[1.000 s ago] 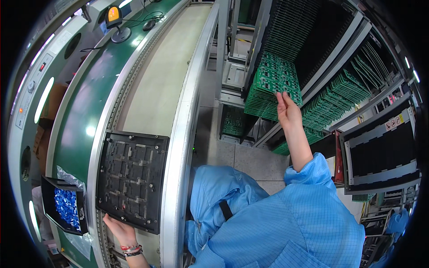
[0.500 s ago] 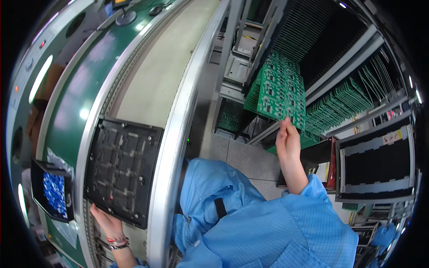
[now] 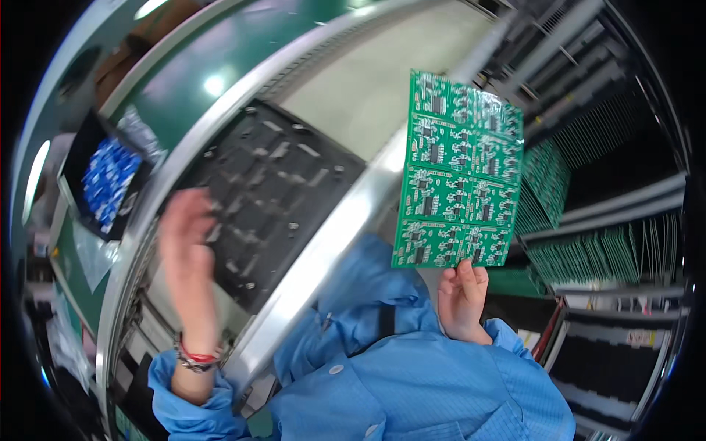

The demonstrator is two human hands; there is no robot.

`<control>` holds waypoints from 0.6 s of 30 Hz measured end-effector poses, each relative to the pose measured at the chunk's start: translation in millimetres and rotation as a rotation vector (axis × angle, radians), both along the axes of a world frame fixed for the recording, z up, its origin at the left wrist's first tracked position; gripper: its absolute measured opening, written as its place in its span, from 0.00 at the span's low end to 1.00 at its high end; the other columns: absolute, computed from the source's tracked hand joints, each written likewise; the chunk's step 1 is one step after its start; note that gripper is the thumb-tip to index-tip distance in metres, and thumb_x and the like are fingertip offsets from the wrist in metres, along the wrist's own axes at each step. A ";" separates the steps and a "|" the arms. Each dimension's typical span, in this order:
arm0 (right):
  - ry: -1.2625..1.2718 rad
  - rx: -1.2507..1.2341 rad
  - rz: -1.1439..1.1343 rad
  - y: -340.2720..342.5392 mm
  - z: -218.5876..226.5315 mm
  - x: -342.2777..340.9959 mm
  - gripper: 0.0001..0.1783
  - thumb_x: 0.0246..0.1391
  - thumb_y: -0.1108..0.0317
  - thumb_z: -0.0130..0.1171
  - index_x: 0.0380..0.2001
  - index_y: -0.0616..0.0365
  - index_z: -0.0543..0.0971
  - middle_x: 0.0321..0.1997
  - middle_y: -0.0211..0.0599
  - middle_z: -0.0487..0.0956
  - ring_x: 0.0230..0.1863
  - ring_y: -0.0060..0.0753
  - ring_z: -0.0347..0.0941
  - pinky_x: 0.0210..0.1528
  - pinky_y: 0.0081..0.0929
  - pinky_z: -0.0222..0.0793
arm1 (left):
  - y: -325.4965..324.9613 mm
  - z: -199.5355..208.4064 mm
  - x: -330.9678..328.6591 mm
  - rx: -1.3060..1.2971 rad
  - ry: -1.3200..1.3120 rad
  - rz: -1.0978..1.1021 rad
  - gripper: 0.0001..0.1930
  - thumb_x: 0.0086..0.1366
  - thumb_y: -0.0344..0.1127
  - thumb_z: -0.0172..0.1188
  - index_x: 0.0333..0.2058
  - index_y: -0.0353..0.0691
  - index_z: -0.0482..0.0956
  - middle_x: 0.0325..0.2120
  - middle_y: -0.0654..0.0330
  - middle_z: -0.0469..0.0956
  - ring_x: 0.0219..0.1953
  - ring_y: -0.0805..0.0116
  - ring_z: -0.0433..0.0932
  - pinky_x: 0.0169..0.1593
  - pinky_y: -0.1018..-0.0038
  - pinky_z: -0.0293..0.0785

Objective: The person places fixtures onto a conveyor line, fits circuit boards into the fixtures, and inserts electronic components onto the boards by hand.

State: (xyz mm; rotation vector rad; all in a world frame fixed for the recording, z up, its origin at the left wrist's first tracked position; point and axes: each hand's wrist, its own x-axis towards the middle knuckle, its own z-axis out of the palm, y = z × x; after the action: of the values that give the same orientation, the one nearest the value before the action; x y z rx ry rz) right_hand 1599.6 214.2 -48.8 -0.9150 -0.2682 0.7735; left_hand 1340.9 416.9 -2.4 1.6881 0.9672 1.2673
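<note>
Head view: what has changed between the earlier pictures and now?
The right hand has drawn the green circuit board out of the rack, leftward toward the conveyor. The left hand has moved from the near edge of the black fixture, blurring across its corner. The fixture stays on the conveyor.

A green circuit board [image 3: 462,173] (chip-studded face showing) is held apart from a black fixture [image 3: 268,209].

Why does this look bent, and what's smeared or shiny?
In the head view, the far rail curves, likely from the lens; the left hand is smeared, probably by motion; glare whitens a spot on the bench; the board in the right hand looks sharper.
</note>
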 end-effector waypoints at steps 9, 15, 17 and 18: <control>-0.348 -0.016 0.756 97.8 21.6 -57.3 0.18 0.56 0.76 0.55 0.51 0.63 0.72 0.48 0.43 0.78 0.41 0.35 0.77 0.37 0.31 0.76 | -39.3 29.1 -13.4 -0.058 -0.139 -0.419 0.35 0.65 0.30 0.57 0.66 0.33 0.48 0.61 0.49 0.60 0.62 0.60 0.63 0.63 0.69 0.58; 0.099 0.374 1.134 204.7 14.6 54.1 0.31 0.67 0.53 0.38 0.67 0.60 0.57 0.70 0.50 0.57 0.70 0.49 0.53 0.69 0.52 0.52 | -22.3 53.0 -77.2 -0.443 -0.275 -0.475 0.25 0.65 0.33 0.58 0.59 0.33 0.64 0.46 0.57 0.73 0.50 0.70 0.71 0.53 0.72 0.67; -0.097 0.196 1.112 218.2 41.3 22.2 0.44 0.61 0.43 0.47 0.68 0.64 0.51 0.70 0.53 0.56 0.69 0.48 0.57 0.67 0.46 0.57 | -17.4 40.4 -85.1 -0.759 -0.364 -0.567 0.24 0.63 0.33 0.59 0.56 0.33 0.67 0.44 0.60 0.73 0.47 0.75 0.71 0.49 0.76 0.68; -0.177 0.142 1.153 223.0 46.3 18.1 0.48 0.58 0.42 0.54 0.68 0.65 0.51 0.70 0.54 0.56 0.68 0.47 0.58 0.67 0.44 0.58 | -15.3 30.9 -87.1 -0.751 -0.381 -0.566 0.24 0.63 0.33 0.59 0.56 0.33 0.67 0.44 0.60 0.73 0.47 0.75 0.71 0.49 0.76 0.68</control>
State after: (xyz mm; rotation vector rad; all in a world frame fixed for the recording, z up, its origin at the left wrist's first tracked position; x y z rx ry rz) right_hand 1617.7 437.2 -2.5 -0.6394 -1.0412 1.6980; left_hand 1253.8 401.6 28.5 0.9714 0.5599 0.6750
